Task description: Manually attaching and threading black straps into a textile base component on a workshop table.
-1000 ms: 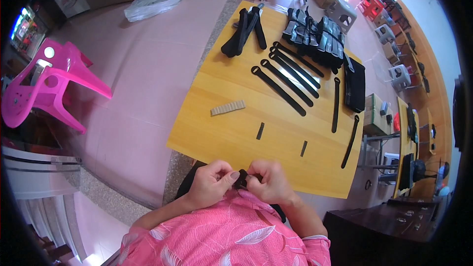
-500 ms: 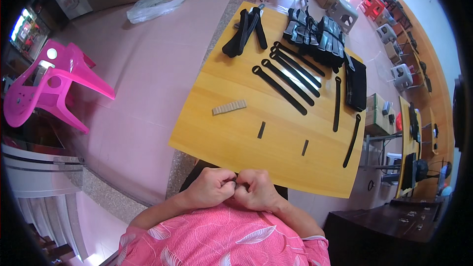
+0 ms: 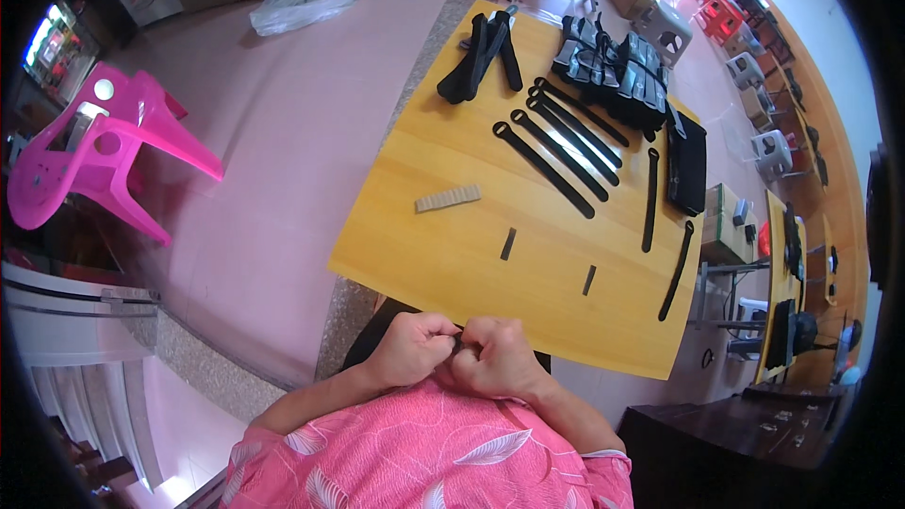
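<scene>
My left hand [image 3: 413, 347] and my right hand [image 3: 495, 358] are pressed together as fists just below the near edge of a yellow wooden table [image 3: 434, 264], above my pink shirt. They are clenched on a small black piece that is almost wholly hidden between them. On the table, two short black pieces [image 3: 508, 243] [image 3: 589, 279] lie nearest my hands. A beige ribbed strip [image 3: 448, 198] lies to the left. Several long black straps [image 3: 551, 146] lie in a row farther back.
A bundle of black straps [image 3: 485, 47], a pile of dark packets [image 3: 617, 71] and a flat black pouch [image 3: 688, 160] sit at the far side. A pink plastic chair [image 3: 94, 151] stands left, a plastic bag [image 3: 306, 0] lies on the floor, and a dark cabinet [image 3: 735, 443] stands lower right.
My fingers have curled into tight fists and the hands have closed against each other. The small black piece, visible between them a second ago, is now hidden.
</scene>
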`<action>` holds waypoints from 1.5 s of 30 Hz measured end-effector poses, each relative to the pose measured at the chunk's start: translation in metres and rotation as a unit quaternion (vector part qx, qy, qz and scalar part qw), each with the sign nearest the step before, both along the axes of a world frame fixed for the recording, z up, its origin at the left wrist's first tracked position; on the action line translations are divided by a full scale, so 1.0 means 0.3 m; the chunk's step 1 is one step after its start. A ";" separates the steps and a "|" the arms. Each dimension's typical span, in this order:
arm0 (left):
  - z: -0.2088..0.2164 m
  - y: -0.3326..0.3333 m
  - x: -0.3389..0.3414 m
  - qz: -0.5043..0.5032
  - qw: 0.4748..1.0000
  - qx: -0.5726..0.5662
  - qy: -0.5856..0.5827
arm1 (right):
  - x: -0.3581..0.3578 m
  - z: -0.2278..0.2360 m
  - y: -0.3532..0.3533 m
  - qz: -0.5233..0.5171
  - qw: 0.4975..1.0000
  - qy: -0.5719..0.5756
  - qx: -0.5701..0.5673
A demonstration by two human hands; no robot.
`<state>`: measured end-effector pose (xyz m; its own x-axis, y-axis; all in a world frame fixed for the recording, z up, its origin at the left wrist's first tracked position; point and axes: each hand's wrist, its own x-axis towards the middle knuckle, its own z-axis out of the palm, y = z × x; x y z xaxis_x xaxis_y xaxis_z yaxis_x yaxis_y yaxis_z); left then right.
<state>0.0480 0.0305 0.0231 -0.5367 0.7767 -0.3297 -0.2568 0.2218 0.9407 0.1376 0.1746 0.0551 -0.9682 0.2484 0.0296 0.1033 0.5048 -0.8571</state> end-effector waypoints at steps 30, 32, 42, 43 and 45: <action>0.134 -0.021 0.011 -0.156 0.981 0.037 0.113 | 0.046 0.055 0.104 0.117 0.963 -0.227 -0.090; 0.122 -0.021 0.026 -0.136 0.974 0.061 0.173 | 0.056 0.040 0.100 0.080 0.950 -0.238 -0.184; 0.079 -0.022 0.038 -0.059 0.944 0.104 0.309 | 0.047 0.049 0.053 0.012 0.963 -0.193 -0.189; 0.092 -0.029 0.048 -0.042 0.986 0.069 0.143 | 0.058 0.018 0.056 0.020 0.954 -0.154 -0.256; 0.117 -0.030 0.044 -0.033 0.999 0.035 -0.027 | 0.075 0.000 0.060 0.020 0.941 -0.110 -0.320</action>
<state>0.0611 0.0214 0.0584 -0.4670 0.8316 -0.3007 -0.2940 0.1747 0.9397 0.1601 0.1926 0.0551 -0.9422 0.1098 -0.3164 0.3063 -0.0995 -0.9467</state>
